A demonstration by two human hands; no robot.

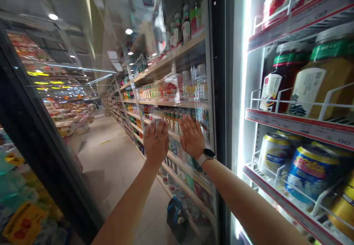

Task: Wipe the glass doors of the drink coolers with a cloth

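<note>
A large glass fridge door (pixel 110 156) stands swung out in front of me, in a dark frame. My left hand (pixel 156 141) lies against the glass, fingers stretched up. A small pale patch shows by its fingertips; whether it is a cloth or a reflection I cannot make out. Just to its right, my right hand (pixel 192 136) is also flat on the glass with its fingers extended. A watch (pixel 207 156) with a light strap sits on my right wrist. Nothing shows in the right hand.
Lit fridge shelves at the right hold bottles (pixel 309 82) and cans (pixel 312 171) behind wire rails. Through or in the glass appear long drink shelves (pixel 171 104), an aisle floor (pixel 110 186) and a dark bag (pixel 177 217) low down. Bright packages (pixel 24 219) fill the lower left.
</note>
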